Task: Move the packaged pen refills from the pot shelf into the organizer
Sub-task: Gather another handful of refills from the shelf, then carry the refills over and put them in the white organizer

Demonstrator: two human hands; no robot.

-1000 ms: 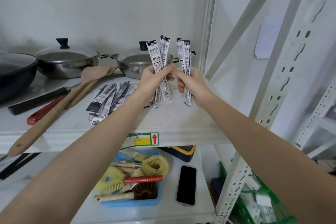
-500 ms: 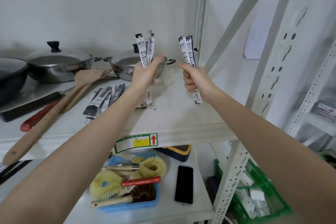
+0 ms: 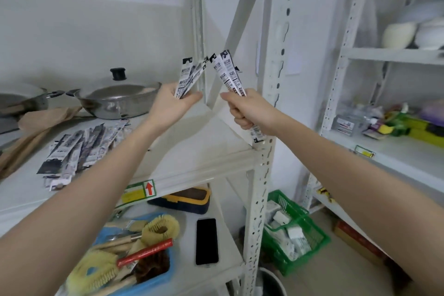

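We hold both hands up above the pot shelf (image 3: 192, 151), near its right front corner; our left hand (image 3: 171, 106) is closed around a small bunch of packaged pen refills (image 3: 188, 77) that fan upward and to the right; our right hand (image 3: 249, 113) is clenched in a fist on a second bunch (image 3: 228, 72), whose tops lean left toward the first bunch and whose lower ends poke out below the fist. The two bunches come near each other at the top but stay apart. More refill packets (image 3: 79, 149) lie scattered on the shelf to the left, just in front of a lidded steel pot (image 3: 120, 98); wooden spatulas (image 3: 36, 127) rest at the left edge. On the lower shelf we see a blue tray of brushes (image 3: 134, 247) and a dark phone (image 3: 206, 240); a green basket (image 3: 295, 233) sits on the floor to the right.
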